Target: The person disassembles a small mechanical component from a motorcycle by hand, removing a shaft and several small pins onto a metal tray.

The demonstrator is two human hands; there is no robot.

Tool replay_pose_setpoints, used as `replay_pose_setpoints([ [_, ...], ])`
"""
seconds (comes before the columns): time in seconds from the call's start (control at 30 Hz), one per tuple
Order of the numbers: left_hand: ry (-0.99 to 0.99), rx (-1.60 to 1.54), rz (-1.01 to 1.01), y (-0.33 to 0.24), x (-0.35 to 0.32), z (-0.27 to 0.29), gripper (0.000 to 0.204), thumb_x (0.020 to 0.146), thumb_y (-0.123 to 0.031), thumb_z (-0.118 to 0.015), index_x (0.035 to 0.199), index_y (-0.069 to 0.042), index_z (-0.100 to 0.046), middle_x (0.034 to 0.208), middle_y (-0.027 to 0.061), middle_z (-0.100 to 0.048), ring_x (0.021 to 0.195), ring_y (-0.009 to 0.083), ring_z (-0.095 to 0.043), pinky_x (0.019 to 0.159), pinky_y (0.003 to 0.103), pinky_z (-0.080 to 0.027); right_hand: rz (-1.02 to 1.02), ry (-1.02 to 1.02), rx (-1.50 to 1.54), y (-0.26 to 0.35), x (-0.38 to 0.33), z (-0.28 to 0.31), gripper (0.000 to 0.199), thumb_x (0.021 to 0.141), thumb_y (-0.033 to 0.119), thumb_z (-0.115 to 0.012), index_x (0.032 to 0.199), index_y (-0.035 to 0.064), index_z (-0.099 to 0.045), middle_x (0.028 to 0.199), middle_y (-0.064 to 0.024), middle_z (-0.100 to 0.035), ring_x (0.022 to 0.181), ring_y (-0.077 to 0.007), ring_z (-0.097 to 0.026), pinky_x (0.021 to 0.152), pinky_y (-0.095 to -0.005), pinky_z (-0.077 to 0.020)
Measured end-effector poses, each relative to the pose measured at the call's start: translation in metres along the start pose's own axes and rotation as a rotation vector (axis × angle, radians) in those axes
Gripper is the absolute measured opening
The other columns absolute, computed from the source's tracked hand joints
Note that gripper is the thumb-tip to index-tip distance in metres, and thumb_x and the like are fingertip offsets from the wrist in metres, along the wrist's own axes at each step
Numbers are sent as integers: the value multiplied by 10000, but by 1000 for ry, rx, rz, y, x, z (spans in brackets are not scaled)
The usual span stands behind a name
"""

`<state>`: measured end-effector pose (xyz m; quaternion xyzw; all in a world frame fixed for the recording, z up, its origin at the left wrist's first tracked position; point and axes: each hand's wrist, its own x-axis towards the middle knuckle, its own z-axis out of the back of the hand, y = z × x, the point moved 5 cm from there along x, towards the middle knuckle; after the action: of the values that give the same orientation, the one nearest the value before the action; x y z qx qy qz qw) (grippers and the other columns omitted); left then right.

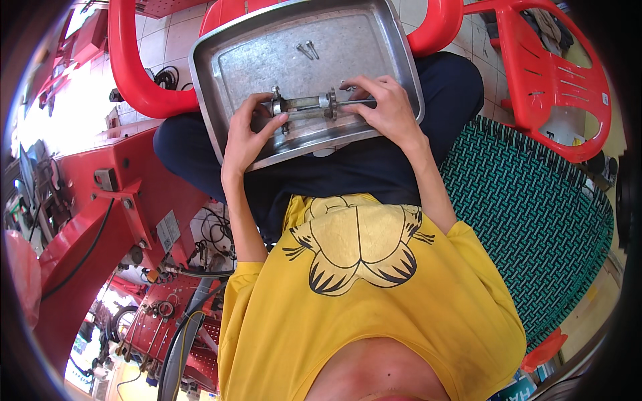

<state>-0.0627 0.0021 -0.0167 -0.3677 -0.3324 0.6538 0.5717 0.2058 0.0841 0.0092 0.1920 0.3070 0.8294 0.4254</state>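
Note:
A metal tray (227, 63) with a raised rim rests across my lap. Low inside it lies a worn metal cylinder assembly (304, 105), with a flange at either end and thin rods along its length. My left hand (249, 130) closes its thumb and fingers round the flange on the left. At the opposite end, my right hand (386, 107) has thumb and forefinger pinched at a thin rod that sticks out from the assembly. Part of that rod is hidden by the fingers. Two bolts (307, 51) lie side by side farther up the tray.
A red plastic chair (154, 100) stands beyond the tray, and another red chair (555, 73) is at the far right. A green and black woven seat (528, 227) is to my right. Red machinery (140, 180) with cables and loose tools crowds my left side.

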Motion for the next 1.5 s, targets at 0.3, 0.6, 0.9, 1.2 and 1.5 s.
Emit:
replay_pose_setpoints([
  [0.3, 5, -14, 11, 1, 0, -1, 473, 869, -274, -876, 1239, -40, -695, 880, 73, -650, 814, 184, -612, 758, 331, -501, 31, -82, 28, 2, 3, -2, 309, 908, 255, -789, 1176, 108, -741, 934, -68, -784, 889, -263, -712, 895, -354, -494],
  [0.6, 10, -19, 22, 1, 0, -1, 467, 870, -256, -871, 1238, -32, -690, 889, 83, -655, 825, 190, -611, 780, 332, -505, 105, -41, -150, 3, -2, -4, 320, 883, 284, -807, 1159, 136, -740, 895, -55, -775, 866, -260, -726, 889, -379, -485],
  [0.9, 14, -17, 36, -1, 0, -1, 448, 878, -202, -866, 1223, -3, -660, 901, 77, -652, 832, 170, -589, 794, 328, -501, 107, -65, -41, 5, -1, 3, 397, 796, 231, -846, 1159, 112, -741, 1012, -54, -766, 914, -238, -727, 884, -380, -498],
  [1.2, 22, -39, 15, 0, -1, -4, 408, 911, -167, -837, 1231, -10, -638, 878, 13, -584, 806, 121, -508, 749, 289, -436, 50, -46, -84, -11, -9, -12, 436, 812, 291, -846, 1209, 155, -731, 974, -62, -788, 933, -262, -725, 921, -377, -479],
  [1.5, 22, -38, 35, 10, -1, -4, 445, 907, -199, -837, 1270, -23, -649, 951, 37, -603, 886, 159, -536, 834, 323, -465, 40, 11, -105, -12, -11, -14, 403, 899, 341, -786, 1236, 124, -741, 769, -143, -736, 875, -346, -688, 929, -413, -494],
])
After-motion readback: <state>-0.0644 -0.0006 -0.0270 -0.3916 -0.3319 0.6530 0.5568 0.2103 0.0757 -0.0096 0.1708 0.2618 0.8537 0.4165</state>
